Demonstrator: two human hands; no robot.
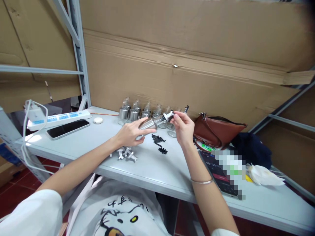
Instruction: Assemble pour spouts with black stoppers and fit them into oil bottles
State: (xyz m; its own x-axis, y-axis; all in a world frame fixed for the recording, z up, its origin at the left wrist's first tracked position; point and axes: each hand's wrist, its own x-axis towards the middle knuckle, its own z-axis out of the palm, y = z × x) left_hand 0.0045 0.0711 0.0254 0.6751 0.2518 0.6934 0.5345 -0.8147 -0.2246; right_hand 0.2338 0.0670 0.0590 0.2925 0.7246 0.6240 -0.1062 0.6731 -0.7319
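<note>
Left grip (pixel 131 133) clamped round a clear-and-silver bottle (pixel 147 124), tilted above the table (pixel 152 167). Right grip (pixel 183 127) pinched on a black piece (pixel 173 113) at the white fitting (pixel 168 115) on its neck; fully seated or not, can't tell. Looks partway: bottle row (pixel 134 115) at 12 o'clock, left ones bare-necked. Black tip (pixel 186 108) at 2 o'clock, status unclear. Loose white fittings (pixel 120 154) at 7, black parts (pixel 162 150) at 5: plenty seemingly left.
</note>
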